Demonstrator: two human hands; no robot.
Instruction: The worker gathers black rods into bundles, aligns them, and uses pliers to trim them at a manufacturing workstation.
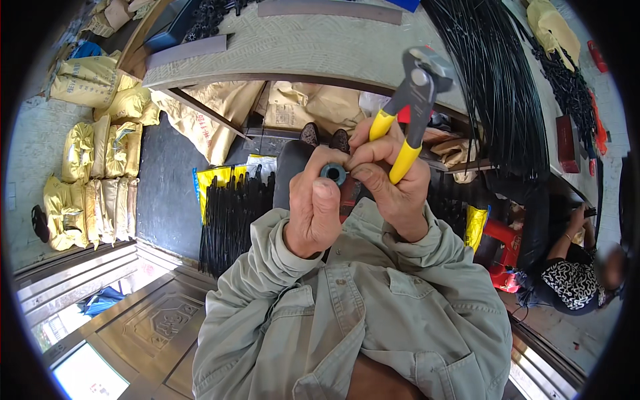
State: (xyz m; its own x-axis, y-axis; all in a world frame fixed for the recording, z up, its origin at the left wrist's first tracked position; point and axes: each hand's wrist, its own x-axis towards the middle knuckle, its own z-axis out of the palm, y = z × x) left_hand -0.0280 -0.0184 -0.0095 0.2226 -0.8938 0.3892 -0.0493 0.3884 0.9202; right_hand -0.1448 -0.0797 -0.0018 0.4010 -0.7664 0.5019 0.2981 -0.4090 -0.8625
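My left hand (pixel 315 207) is closed round a small dark round piece with a hole in its end (pixel 333 175), like a short tube or ring. Yellow-handled pincers (pixel 420 90) are held in my right hand (pixel 397 183), their dark jaws pointing up and away from me. The right thumb and forefinger pinch together beside the round piece, touching or nearly touching my left fingers. Whatever lies between those fingertips is too small or hidden to make out.
A workbench (pixel 300 50) spans the far side, with a bundle of long black cables (pixel 490 80) hanging over its right part. More black strands (pixel 230 220) hang at my left. Filled sacks (pixel 80 157) are stacked at far left. Another person (pixel 570 283) sits at far right.
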